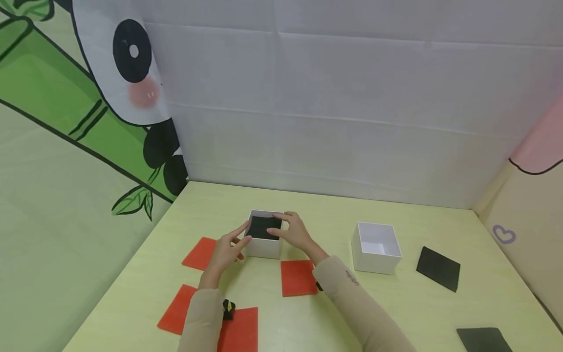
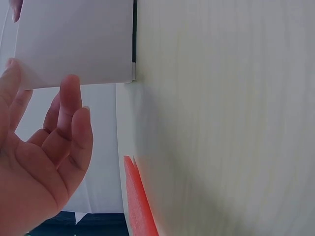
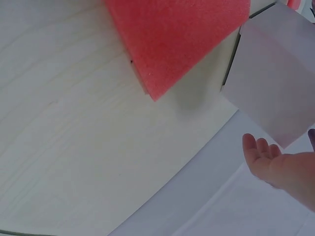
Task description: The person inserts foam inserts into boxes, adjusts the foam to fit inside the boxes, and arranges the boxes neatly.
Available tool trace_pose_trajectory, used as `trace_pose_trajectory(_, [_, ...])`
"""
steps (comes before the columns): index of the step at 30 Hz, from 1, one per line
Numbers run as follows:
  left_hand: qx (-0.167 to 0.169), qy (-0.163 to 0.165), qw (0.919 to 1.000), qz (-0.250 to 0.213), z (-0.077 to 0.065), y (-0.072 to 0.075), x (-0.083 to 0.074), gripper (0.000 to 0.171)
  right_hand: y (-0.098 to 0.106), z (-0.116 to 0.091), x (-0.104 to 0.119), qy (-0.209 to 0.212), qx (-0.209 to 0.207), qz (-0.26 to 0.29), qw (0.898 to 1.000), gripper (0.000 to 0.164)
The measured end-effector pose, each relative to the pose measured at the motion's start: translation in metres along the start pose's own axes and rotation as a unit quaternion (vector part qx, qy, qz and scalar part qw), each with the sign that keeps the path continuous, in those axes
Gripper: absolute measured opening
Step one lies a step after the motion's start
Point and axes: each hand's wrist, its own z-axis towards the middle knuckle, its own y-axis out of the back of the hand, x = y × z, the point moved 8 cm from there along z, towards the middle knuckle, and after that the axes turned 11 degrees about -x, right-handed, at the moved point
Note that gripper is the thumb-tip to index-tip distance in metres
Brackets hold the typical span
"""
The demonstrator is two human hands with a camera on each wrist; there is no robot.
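"Toward the far side of the table (image 1: 325, 217), what are the hands at?"

"A white box (image 1: 262, 251). The left hand (image 1: 226, 252) touches its near left corner, thumb and forefinger apart, other fingers loosely bent."

"And the right hand (image 1: 295, 233)?"

"Over the box's right side, thumb and forefinger spread above a black sheet (image 1: 259, 225). I can't tell whether they touch it."

"Where is that sheet?"

"Inside the box, just below the rim."

"What lies about?"

"Four red sheets (image 1: 299, 278), to the box's left and on its near side. Off to the right is a second white box (image 1: 376, 259), with two black pieces (image 1: 439, 269) farther right."
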Motion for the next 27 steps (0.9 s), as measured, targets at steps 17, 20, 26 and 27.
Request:
trace_pose_trajectory(17, [0.004, -0.004, 1.0000, -0.004, 0.001, 0.000, 0.000, 0.054, 0.036, -0.023, 0.005, 0.024, -0.017, 0.053, 0.998, 0.047])
trace_pose_trajectory(20, [0.004, -0.005, 1.0000, 0.001, 0.002, 0.000, 0.000, 0.055, 0.041, -0.027, 0.005, 0.020, -0.017, 0.051, 0.998, 0.047])
trace_pose_trajectory(26, [0.007, 0.002, 1.0000, 0.003, 0.001, -0.002, 0.001, 0.053, 0.053, -0.039, 0.019, 0.035, -0.013, 0.066, 0.997, 0.046])
trace_pose_trajectory(27, [0.007, 0.003, 1.0000, 0.003, 0.001, -0.003, 0.001, 0.053, 0.056, -0.042, 0.024, 0.038, -0.010, 0.068, 0.997, 0.045])
